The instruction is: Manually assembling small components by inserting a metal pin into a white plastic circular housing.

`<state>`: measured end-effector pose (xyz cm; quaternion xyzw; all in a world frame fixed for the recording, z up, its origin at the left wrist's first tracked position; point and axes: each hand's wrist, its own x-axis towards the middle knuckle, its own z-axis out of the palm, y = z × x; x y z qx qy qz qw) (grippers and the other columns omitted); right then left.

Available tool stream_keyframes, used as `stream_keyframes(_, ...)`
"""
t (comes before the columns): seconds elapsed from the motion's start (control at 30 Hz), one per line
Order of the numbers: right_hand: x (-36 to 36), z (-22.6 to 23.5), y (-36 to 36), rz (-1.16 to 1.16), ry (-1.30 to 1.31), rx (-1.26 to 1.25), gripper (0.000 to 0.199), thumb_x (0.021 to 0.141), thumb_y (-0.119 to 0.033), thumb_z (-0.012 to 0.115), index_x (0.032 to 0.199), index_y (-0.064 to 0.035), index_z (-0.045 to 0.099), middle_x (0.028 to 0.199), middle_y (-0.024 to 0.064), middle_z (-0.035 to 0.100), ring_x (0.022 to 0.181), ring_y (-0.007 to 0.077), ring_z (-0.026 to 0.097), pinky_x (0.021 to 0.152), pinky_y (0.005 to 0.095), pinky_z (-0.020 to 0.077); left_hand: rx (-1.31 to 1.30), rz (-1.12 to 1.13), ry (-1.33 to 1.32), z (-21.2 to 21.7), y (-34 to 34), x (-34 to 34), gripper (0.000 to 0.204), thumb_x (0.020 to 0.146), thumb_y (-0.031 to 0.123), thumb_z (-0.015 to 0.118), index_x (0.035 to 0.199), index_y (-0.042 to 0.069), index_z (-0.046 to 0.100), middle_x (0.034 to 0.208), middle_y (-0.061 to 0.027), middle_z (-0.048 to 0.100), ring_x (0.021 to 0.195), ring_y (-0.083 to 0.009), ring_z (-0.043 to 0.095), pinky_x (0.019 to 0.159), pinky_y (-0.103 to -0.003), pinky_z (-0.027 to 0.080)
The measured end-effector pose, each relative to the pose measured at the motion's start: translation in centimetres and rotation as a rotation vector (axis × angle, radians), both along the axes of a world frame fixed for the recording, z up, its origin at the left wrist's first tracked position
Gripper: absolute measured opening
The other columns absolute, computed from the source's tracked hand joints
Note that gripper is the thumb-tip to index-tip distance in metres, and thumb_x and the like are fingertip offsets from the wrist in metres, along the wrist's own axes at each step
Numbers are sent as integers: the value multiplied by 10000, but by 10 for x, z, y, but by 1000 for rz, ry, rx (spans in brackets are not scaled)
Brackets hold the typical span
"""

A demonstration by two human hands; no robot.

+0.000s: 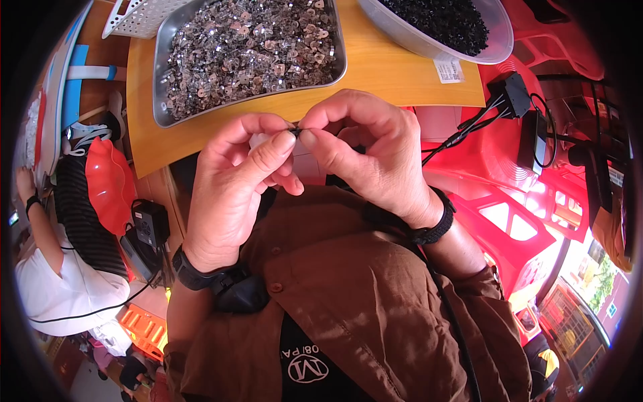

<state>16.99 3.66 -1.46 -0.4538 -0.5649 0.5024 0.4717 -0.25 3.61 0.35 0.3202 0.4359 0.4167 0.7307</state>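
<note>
Seen from the head camera, both hands are raised close to the chest, just off the near edge of the wooden table [375, 74], and meet fingertip to fingertip. The left hand [234, 181] pinches a tiny dark piece [295, 132] between thumb and forefinger, with something pale tucked behind its fingers that is too hidden to make out. The right hand [365, 151] closes thumb and forefinger on the same small piece from the other side, the remaining fingers curled out of the way, seemingly so that the two grips can steady so small a thing and work it close to the eyes. On the table just beyond the hands sits a metal tray [161, 100] heaped with small shiny, pale flat parts, within easy reach at the near edge. At the far right corner stands a bowl [499, 27] filled with tiny black pieces. A white perforated basket [134, 20] lies at the far left corner. To the left, another person in a white top [60, 295] sits beside a red dish [107, 184].
</note>
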Motion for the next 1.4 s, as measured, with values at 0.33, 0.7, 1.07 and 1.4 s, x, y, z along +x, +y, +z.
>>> stream_keyframes(0.33,-1,-6,3,26,262,-195,107,812,-90,668,860,1,637,698,0,640,580,5,552,502,162,443,43,-72,26,-2,2,-5,161,892,93,556,1045,42,551,848,-36,566,750,-116,544,620,-294,526)
stream_keyframes(0.7,4,-9,4,85,192,-198,114,807,-92,657,877,-5,633,740,-4,614,586,16,553,492,171,429,24,-37,22,-1,2,-4,148,846,70,627,975,1,605,752,-21,583,655,-89,566,576,-283,543)
stream_keyframes(1.07,0,-14,4,-24,-51,215,116,774,-72,675,870,-23,630,771,51,600,541,85,584,474,208,450,110,8,133,0,0,0,133,837,61,633,952,-1,610,758,-23,585,648,-83,563,569,-262,533)
stream_keyframes(1.4,-1,-16,2,-45,92,146,107,771,-93,711,834,-30,651,733,27,595,567,58,553,488,195,434,177,14,232,6,0,4,104,843,41,626,939,5,606,792,-26,599,666,-69,560,587,-242,528)
